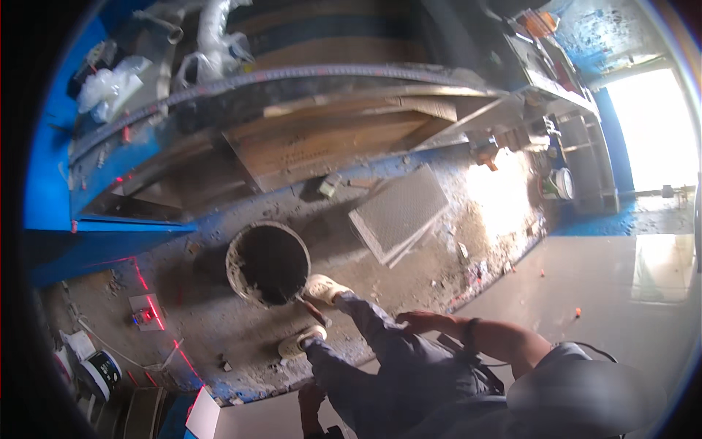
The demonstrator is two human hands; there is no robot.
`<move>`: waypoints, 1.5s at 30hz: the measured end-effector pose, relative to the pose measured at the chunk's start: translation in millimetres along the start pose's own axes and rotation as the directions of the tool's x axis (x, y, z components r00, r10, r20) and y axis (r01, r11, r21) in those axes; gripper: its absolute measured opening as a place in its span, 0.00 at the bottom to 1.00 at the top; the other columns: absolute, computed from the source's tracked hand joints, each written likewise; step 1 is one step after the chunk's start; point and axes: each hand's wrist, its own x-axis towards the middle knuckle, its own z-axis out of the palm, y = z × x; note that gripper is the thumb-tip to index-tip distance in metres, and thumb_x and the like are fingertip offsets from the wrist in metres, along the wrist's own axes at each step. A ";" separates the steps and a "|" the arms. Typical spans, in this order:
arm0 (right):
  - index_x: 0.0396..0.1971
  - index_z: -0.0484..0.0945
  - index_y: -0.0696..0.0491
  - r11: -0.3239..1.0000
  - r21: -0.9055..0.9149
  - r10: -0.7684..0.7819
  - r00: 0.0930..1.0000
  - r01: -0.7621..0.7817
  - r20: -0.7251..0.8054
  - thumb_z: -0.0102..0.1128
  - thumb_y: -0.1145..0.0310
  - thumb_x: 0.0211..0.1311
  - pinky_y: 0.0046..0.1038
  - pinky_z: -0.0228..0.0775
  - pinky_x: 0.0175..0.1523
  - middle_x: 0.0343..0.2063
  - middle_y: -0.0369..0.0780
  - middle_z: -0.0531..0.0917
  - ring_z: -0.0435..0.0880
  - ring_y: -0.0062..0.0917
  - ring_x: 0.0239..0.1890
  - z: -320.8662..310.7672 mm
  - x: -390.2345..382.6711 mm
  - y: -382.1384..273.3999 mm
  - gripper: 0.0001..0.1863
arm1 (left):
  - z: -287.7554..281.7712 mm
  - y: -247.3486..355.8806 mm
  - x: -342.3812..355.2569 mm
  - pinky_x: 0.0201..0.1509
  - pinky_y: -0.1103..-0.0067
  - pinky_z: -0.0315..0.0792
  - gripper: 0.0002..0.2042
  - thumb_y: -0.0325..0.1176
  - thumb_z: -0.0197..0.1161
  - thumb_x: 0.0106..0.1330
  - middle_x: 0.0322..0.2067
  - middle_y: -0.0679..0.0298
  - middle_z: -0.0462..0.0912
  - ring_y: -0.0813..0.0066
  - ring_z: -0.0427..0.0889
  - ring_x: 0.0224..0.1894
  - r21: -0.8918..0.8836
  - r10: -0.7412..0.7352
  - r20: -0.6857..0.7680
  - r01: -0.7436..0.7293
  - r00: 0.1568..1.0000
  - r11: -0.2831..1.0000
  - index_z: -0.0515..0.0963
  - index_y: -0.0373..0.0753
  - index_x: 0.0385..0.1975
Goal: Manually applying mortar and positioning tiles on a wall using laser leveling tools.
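Note:
My right hand point(417, 322) hangs beside my right thigh, fingers slightly curled and apart, nothing visible in them. My left hand point(311, 395) is low beside my left leg; its fingers are too dark to make out. At my feet, in cream clogs point(325, 288), stands a round bucket point(232, 267) with mortar smeared on its rim and a dark inside. A tool with a reddish-brown handle point(316, 313) lies against its lower right side. Two stacked patterned tiles or boards point(398, 208) lie beyond it on the dusty floor, and red laser lines shine from a small level point(142, 314) at the left.
A long cluttered counter point(329, 124) with open cupboards spans the far side. Glossy tile flooring point(570, 285) with small orange pieces is at the right. White pails point(99, 373) and a cable are at lower left; another pail point(559, 183) stands near the bright doorway.

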 end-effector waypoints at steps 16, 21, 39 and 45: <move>0.30 0.79 0.54 0.949 -0.243 0.178 0.978 -0.200 -0.108 0.57 0.54 0.61 0.34 0.75 0.36 0.20 0.41 0.83 0.84 0.31 0.25 -93.8 -26.8 25.4 0.17 | 105.4 33.5 -7.1 0.46 0.65 0.77 0.14 0.41 0.63 0.58 0.32 0.53 0.83 0.52 0.84 0.38 -0.297 -0.188 -0.439 0.056 0.879 0.953 0.79 0.38 0.38; 0.23 0.79 0.56 0.943 -0.322 0.115 0.992 -0.090 0.059 0.53 0.55 0.67 0.35 0.75 0.36 0.19 0.43 0.82 0.84 0.29 0.25 -118.5 32.0 -94.7 0.20 | 180.3 -47.9 -15.8 0.41 0.66 0.76 0.18 0.44 0.63 0.58 0.28 0.56 0.84 0.57 0.84 0.35 -0.452 -0.283 -0.280 0.134 0.917 0.882 0.78 0.34 0.39; 0.54 0.71 0.54 0.840 -0.168 -0.541 0.777 0.515 -0.321 0.60 0.62 0.62 0.31 0.75 0.42 0.41 0.45 0.80 0.81 0.32 0.44 -187.1 260.6 -540.1 0.23 | 52.0 6.1 -68.8 0.40 0.76 0.77 0.21 0.33 0.69 0.57 0.35 0.58 0.84 0.74 0.82 0.35 -0.921 -0.395 -0.331 -0.201 0.857 0.334 0.77 0.27 0.48; 0.57 0.69 0.54 0.718 -0.206 -0.668 0.741 0.665 0.066 0.61 0.59 0.60 0.32 0.74 0.47 0.46 0.46 0.78 0.79 0.33 0.48 -14.1 397.7 -628.5 0.27 | -2.7 -35.3 -66.5 0.37 0.73 0.73 0.17 0.43 0.58 0.64 0.25 0.60 0.82 0.71 0.80 0.29 -0.862 -0.410 -0.425 -0.222 0.807 0.456 0.81 0.31 0.30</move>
